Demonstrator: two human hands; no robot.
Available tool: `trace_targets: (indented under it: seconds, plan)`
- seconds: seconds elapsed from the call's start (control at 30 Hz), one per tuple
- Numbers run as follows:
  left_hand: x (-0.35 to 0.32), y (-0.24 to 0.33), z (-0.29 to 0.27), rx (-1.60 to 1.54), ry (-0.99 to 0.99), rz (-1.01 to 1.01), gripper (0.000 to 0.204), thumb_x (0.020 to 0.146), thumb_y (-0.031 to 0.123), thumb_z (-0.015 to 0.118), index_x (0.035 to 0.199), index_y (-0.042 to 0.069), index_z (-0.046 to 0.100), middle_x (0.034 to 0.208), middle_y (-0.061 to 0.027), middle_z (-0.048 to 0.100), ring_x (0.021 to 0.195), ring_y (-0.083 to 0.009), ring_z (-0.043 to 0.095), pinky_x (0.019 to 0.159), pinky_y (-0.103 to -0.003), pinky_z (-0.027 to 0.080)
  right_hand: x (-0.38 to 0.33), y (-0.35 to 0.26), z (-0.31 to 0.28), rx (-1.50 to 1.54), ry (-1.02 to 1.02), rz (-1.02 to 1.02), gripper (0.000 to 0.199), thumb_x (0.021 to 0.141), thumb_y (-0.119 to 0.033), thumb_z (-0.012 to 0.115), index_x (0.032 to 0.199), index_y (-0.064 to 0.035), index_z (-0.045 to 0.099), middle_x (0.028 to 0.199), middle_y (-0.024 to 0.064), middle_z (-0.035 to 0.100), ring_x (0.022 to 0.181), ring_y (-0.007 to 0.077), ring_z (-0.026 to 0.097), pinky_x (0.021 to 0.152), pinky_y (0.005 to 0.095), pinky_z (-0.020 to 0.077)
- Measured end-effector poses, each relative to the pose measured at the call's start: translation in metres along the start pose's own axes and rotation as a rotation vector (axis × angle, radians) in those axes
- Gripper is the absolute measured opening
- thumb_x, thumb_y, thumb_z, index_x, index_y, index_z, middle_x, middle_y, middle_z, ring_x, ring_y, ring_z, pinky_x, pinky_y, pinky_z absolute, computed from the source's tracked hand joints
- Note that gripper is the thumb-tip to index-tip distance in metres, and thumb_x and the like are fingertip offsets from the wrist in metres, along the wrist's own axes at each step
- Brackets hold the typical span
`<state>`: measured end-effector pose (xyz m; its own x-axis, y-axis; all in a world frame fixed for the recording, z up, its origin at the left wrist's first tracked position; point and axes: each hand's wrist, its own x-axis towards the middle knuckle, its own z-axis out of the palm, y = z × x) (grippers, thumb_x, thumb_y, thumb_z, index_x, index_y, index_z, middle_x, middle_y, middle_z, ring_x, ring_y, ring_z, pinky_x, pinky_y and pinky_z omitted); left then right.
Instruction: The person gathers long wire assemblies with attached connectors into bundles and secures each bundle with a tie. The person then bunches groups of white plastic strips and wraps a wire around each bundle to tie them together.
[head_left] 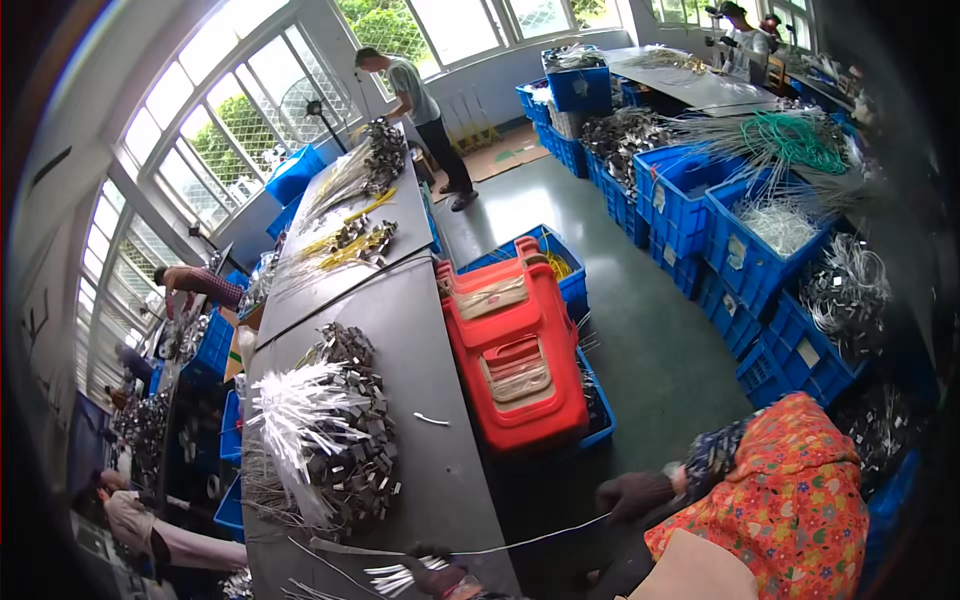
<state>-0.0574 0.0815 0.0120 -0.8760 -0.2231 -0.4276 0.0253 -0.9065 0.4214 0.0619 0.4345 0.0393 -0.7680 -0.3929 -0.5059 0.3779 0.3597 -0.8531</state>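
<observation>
My left hand [432, 574], in a dark glove, is closed at the table's near edge. A thin white wire [530, 542] runs from it to my right hand [637, 495], also dark-gloved and closed around the wire's other end. White strips [390, 578] lie beside my left fingers; whether they are held too is hard to see. A flat grey strip [350, 547] sticks out leftward past my left hand. Farther up the table lies a big heap of wires with white ends and metal tags [340, 430].
A dark table [440, 470] stretches away, with yellow wire bundles [350, 245] farther along. Right of it stands a red plastic bin [515, 350]. Stacked blue crates [735, 250] full of wires line the right side. A person [415, 110] stands at the far end; others work left.
</observation>
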Motion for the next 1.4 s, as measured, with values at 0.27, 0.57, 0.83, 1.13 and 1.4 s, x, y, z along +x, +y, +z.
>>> trace_targets:
  seconds: [0.27,0.57,0.83,1.13,1.4]
  plan:
    - [-0.050,0.071,0.095,0.272,0.221,0.565,0.019,0.092,0.023,0.054,0.080,0.009,0.058,0.065,-0.0024,0.055,0.054,-0.0157,0.053,0.051,-0.031,0.050,-0.030,0.067,-0.080,0.034,0.161,0.283,0.024,0.078,-0.025,0.066,0.086,-0.0024,0.064,0.064,0.0044,0.059,0.055,0.0119,0.055,0.049,0.0294,0.0442]
    - [-0.083,0.144,0.071,0.254,0.297,0.880,0.023,0.097,0.026,0.048,0.096,0.006,0.058,0.080,-0.0079,0.062,0.067,-0.0210,0.063,0.062,-0.035,0.055,-0.003,0.048,-0.087,0.011,0.079,0.282,0.015,0.077,-0.017,0.063,0.078,-0.0024,0.060,0.062,0.0040,0.056,0.051,0.0122,0.051,0.044,0.0281,0.0377]
    - [-0.084,0.148,0.057,0.283,0.236,0.781,0.021,0.096,0.027,0.052,0.101,0.008,0.059,0.081,-0.0074,0.064,0.068,-0.0191,0.063,0.058,-0.034,0.055,-0.002,0.041,-0.089,-0.023,0.106,0.268,0.015,0.076,-0.019,0.063,0.079,-0.0037,0.061,0.062,0.0038,0.056,0.051,0.0121,0.051,0.044,0.0273,0.0380]
    - [-0.093,-0.048,0.024,0.704,-0.069,-0.195,0.031,0.090,0.011,0.061,0.116,-0.005,0.053,0.101,-0.0127,0.065,0.087,-0.0256,0.065,0.078,-0.039,0.054,0.033,0.051,-0.053,0.105,-0.079,0.300,0.013,0.079,-0.016,0.063,0.077,-0.0032,0.062,0.060,0.0027,0.056,0.051,0.0098,0.050,0.044,0.0264,0.0374]
    - [-0.081,0.093,0.033,0.372,0.317,0.475,0.026,0.094,0.028,0.055,0.098,0.003,0.062,0.092,-0.0109,0.067,0.082,-0.0220,0.065,0.073,-0.039,0.055,0.090,0.024,-0.015,0.066,-0.196,0.153,0.010,0.082,-0.010,0.065,0.076,-0.0059,0.058,0.065,0.0005,0.055,0.055,0.0080,0.051,0.046,0.0249,0.0376]
